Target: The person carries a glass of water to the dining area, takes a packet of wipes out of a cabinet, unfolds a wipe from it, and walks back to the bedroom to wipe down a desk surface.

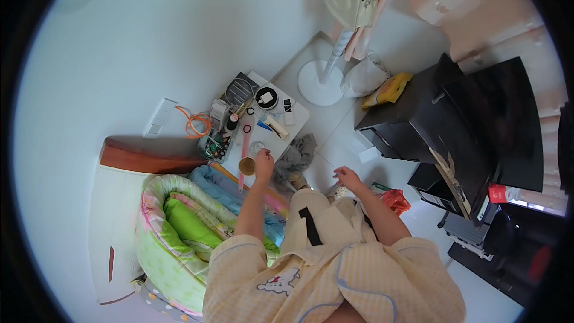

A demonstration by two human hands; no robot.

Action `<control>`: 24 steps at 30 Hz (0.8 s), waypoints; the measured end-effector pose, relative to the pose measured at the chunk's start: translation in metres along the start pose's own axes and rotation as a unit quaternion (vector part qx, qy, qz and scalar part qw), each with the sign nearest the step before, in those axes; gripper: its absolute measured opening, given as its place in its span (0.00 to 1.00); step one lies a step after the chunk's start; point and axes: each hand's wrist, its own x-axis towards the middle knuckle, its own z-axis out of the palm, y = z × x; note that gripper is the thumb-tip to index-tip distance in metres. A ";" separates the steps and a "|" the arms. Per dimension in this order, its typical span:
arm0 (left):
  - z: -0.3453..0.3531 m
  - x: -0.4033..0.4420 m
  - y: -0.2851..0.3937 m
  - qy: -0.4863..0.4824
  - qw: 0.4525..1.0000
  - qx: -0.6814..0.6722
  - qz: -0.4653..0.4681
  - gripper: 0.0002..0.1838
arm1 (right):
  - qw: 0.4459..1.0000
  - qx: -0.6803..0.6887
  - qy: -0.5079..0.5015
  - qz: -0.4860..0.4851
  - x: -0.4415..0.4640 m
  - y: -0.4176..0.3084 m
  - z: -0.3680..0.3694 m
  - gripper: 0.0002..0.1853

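Observation:
My left hand [263, 165] is over the near edge of a small white table [299, 121], its fingers drawn together. A clear round object [256, 147] is right at its fingertips; whether they grip it I cannot make out. Close beside that hand is a brown, round-topped container [246, 166]. A pink strap-like strip [244, 143] runs along the table behind it. My right hand [347, 179] hangs in the air to the right of the table, fingers loosely apart and holding nothing.
On the table are a round black-and-white tin [266, 98], a beige clip-like item [276, 126] and a filled organizer box [216, 145]. A bed with green bedding [185, 221] is left. A white stand base [321, 82], dark cabinet [412, 107] and red bag [396, 201] are right.

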 end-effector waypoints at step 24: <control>0.037 0.044 -0.006 -0.053 0.906 0.416 0.060 0.34 | 0.989 0.011 0.131 0.070 -0.072 0.178 0.019 0.15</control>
